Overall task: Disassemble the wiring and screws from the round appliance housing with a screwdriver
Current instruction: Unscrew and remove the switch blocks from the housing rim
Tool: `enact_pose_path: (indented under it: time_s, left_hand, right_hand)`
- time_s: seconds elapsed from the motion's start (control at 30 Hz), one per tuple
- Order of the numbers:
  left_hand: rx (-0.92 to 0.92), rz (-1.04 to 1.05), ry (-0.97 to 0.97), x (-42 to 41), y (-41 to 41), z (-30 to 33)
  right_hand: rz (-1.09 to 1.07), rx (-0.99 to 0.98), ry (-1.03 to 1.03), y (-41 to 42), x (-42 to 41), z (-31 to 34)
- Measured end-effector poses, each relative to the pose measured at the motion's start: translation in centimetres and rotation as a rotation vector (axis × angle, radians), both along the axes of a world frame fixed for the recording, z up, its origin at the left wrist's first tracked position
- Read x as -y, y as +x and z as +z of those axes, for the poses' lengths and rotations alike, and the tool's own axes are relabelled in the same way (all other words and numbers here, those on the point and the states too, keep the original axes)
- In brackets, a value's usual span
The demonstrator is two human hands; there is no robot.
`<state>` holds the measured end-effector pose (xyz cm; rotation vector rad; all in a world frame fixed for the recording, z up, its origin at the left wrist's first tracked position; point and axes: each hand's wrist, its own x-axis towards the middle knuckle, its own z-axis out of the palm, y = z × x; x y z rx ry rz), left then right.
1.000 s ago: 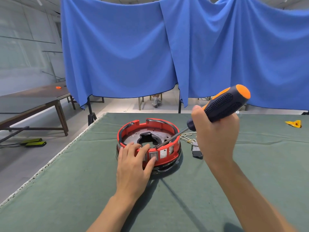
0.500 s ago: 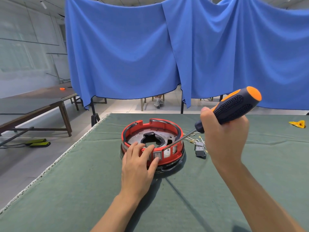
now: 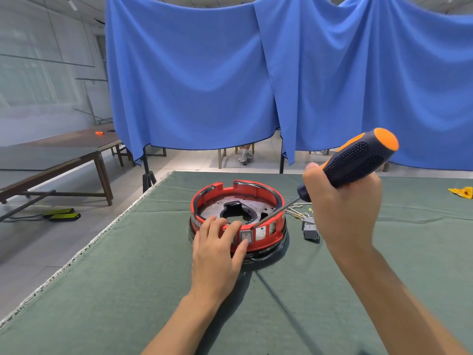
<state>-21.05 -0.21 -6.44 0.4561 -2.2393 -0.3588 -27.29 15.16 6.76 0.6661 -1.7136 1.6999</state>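
Item: round red appliance housing (image 3: 276, 198), open side up, seated on the green-covered table (image 3: 128, 290); perforated metal plate with a dark central cutout inside the ring. Left hand (image 3: 217, 249): fingers laid over the near rim, thumb against the outer wall just beside a small rocker switch (image 3: 246, 237); it presses and steadies the housing and encloses nothing. Right hand (image 3: 343, 208): grip fully curled round the black-and-orange handle of the screwdriver (image 3: 358, 160), thumb up along the handle. Tool axis: long axis runs from the handle, high and right of the housing, down and leftward across the right rim; the tip lies at the near inner edge of the ring, just above the switch and just right of the left fingers. Whether the tip is seated in a screw head cannot be told. Judgement: the work point lies below and left of the right grip, nearer the left hand, so that hand holds while the right drives. Adjacent: loose wiring (image 3: 299, 213) and a small grey connector block (image 3: 311, 230) on the table, between housing and right wrist. Hazard, judged: a slipping tip would travel toward the left fingers.
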Motion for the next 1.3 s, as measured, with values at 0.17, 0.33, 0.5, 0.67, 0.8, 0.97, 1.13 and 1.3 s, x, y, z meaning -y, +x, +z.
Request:
enact_pose_path:
  time_s: [0.17, 0.33, 0.5, 0.67, 0.8, 0.97, 1.13, 1.3]
  left_hand:
    - [-0.006, -0.001, 0.007, -0.1, 0.0, 0.1]
    - [-0.006, -0.008, 0.026, -0.1, 0.1, 0.3]
    - [-0.001, -0.015, 0.030, -0.2, 0.3, 0.5]
    - [0.012, -0.021, 0.051, -0.2, 0.4, 0.5]
    - [0.017, -0.016, 0.035, -0.1, 0.2, 0.4]
    - [0.057, -0.022, 0.070, 0.1, 0.1, 0.4]
    - [0.024, 0.002, 0.004, 0.2, -0.1, 0.3]
    - [0.020, 0.012, -0.012, 0.1, -0.2, 0.3]
  right_hand:
    - [-0.001, 0.016, 0.135, 0.4, 1.5, 2.2]
    - [-0.021, -0.028, 0.287, 0.7, 3.4, 3.9]
    - [0.014, 0.020, 0.374, -0.1, 4.7, 4.9]
    - [-0.022, 0.118, 0.430, -2.8, 6.4, 5.9]
    - [-0.063, 0.139, 0.468, -4.6, 8.5, 6.2]
    - [-0.148, 0.080, 0.590, -6.3, 11.9, 6.3]
    - [-0.161, 0.065, 0.754, -7.4, 14.8, 6.0]
    - [-0.144, 0.091, 0.813, -7.9, 15.1, 5.8]
